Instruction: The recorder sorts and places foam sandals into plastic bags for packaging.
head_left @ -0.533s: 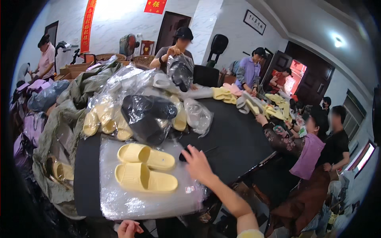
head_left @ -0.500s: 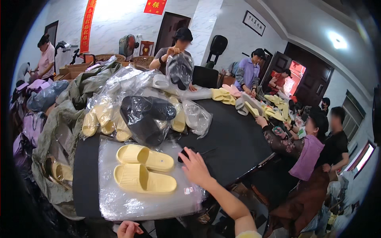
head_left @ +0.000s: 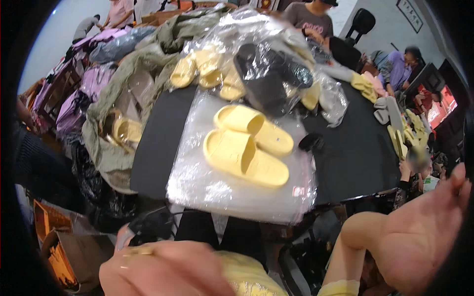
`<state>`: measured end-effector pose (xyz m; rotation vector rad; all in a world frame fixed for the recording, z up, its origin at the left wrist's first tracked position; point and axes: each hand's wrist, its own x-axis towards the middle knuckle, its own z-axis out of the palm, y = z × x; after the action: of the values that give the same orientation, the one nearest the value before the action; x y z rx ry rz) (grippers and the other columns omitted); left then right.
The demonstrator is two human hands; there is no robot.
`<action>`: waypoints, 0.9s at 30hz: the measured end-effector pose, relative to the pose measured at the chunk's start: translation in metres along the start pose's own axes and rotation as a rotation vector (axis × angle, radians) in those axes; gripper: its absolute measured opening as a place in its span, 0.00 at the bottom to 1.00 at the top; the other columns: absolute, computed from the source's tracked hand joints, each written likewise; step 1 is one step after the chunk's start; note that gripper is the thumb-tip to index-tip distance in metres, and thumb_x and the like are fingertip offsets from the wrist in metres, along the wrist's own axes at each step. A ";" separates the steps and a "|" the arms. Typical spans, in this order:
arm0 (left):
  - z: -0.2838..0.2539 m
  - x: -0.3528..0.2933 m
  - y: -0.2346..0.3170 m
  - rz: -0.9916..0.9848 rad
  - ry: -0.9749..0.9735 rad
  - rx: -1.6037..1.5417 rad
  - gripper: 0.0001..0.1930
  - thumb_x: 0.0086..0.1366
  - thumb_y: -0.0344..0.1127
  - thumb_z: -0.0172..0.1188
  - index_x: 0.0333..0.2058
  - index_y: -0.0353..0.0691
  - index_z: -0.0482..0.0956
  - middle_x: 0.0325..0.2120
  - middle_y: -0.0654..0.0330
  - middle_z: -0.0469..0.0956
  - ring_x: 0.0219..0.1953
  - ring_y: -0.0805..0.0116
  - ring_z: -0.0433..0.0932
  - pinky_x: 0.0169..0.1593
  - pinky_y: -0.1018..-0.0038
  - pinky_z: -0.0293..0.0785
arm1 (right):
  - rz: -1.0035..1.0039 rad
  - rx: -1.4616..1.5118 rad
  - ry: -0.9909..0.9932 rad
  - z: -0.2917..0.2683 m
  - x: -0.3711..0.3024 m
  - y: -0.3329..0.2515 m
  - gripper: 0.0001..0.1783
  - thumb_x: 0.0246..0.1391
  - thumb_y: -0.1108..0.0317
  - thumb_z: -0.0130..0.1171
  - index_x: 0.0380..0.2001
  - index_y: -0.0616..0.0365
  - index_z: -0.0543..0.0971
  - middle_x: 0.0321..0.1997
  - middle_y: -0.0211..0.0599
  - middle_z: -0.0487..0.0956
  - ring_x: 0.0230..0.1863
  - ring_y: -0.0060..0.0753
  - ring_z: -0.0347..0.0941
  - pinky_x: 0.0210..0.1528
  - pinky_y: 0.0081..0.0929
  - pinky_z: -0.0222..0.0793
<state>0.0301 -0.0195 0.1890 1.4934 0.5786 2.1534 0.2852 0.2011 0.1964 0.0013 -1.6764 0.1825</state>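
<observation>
Yellow slippers (head_left: pixel 229 150): centre of the dial, side by side on stacked clear bags (head_left: pixel 190 172), probably for easy reach.
Left hand (head_left: pixel 168 269): seven o'clock, blurred; its grip I can't tell.
Right hand (head_left: pixel 419 229): four o'clock, palm bare, unclosed; fingers partly cut off.
Black slippers (head_left: pixel 264 81): one o'clock, glare muddling their outline.

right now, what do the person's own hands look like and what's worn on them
The left hand is ungloved and blurred, with what looks like a gold-coloured ring; yellow cloth with a pale pattern shows beside it. The right hand is ungloved too, with a pale yellow sleeve on that arm.
</observation>
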 end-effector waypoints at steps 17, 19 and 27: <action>-0.038 0.010 -0.025 -0.034 -0.225 -0.158 0.07 0.60 0.37 0.59 0.37 0.45 0.78 0.26 0.63 0.73 0.25 0.67 0.71 0.25 0.76 0.60 | -0.036 -0.037 -0.063 -0.018 -0.026 0.004 0.25 0.51 0.58 0.56 0.52 0.45 0.62 0.49 0.40 0.64 0.46 0.44 0.68 0.51 0.46 0.59; -0.043 0.019 -0.023 -0.008 -0.276 -0.174 0.07 0.60 0.37 0.59 0.36 0.45 0.78 0.26 0.63 0.73 0.26 0.67 0.71 0.25 0.76 0.60 | -0.075 -0.046 -0.052 0.000 -0.021 0.000 0.25 0.51 0.58 0.55 0.52 0.44 0.61 0.50 0.40 0.64 0.47 0.44 0.68 0.51 0.45 0.59; -0.056 0.031 -0.014 0.066 -0.394 -0.242 0.07 0.60 0.37 0.59 0.36 0.44 0.79 0.27 0.63 0.74 0.26 0.67 0.72 0.25 0.76 0.60 | -0.182 -0.047 -0.084 0.015 -0.009 -0.015 0.26 0.53 0.58 0.53 0.54 0.41 0.59 0.54 0.38 0.61 0.48 0.43 0.68 0.51 0.44 0.58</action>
<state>-0.0304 0.0049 0.1861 1.7497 0.1289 1.8221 0.2733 0.1835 0.1881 0.1275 -1.7540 0.0063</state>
